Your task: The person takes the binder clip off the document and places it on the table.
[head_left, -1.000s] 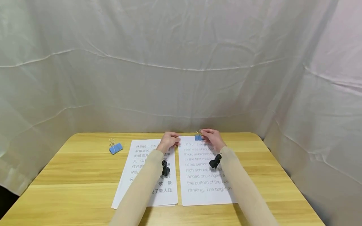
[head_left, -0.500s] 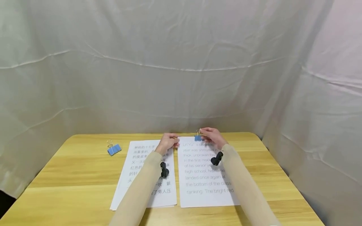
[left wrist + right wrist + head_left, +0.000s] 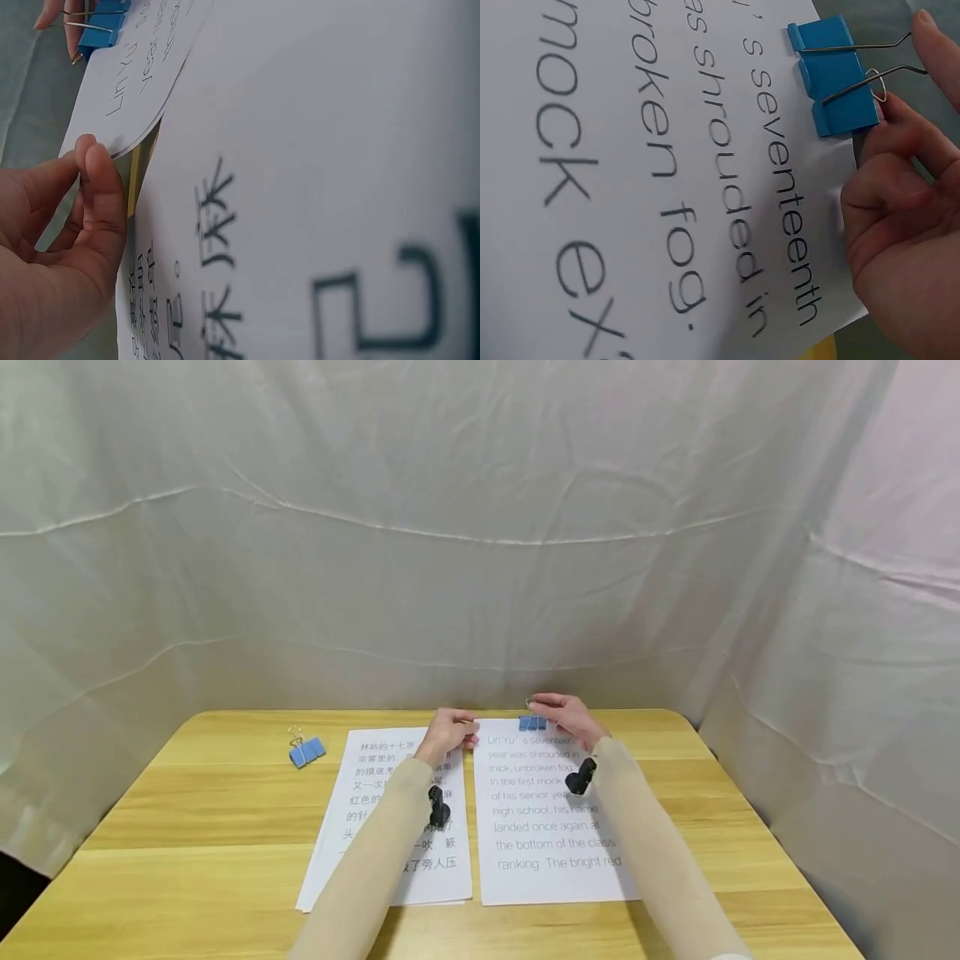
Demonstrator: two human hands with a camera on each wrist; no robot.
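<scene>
Slightly rightward along the top edge of the white English-text sheet [image 3: 551, 814], the small blue binder clip [image 3: 532, 722] has been shifted; its wire handles are pinched by the right hand [image 3: 566, 718], pointing away from the sheet. The sheet's corner is pinched by the left hand [image 3: 448, 735].

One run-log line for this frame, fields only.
left hand: holds English sheet corner | right hand: pinches blue binder clip on its top edge | spare clip: on table, far left

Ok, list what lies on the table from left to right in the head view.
Loose blue binder clip → Chinese-text sheets → left hand → English-text sheets, with a second blue clip on their far edge, held by the right hand.
</scene>
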